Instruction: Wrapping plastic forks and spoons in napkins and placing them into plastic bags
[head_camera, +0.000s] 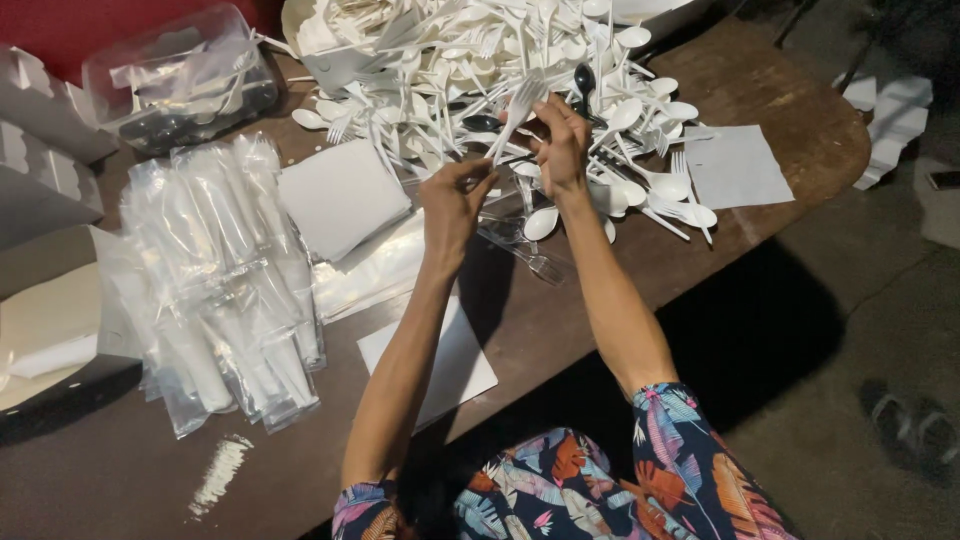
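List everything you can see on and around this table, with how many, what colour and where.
plastic cutlery pile: too many to count, white forks and spoons with a few black pieces, far middle of the table
white fork: one, pinched in the right hand
wrapped cutlery packs: a heap, clear plastic, left side
napkins: a white stack beside the packs; single sheets at right and near edge
clear tub: one, far left
table: one, dark brown wood
sandals: a pair, on the floor at right
left hand: above the table, fingers bent
right hand: raised over the pile
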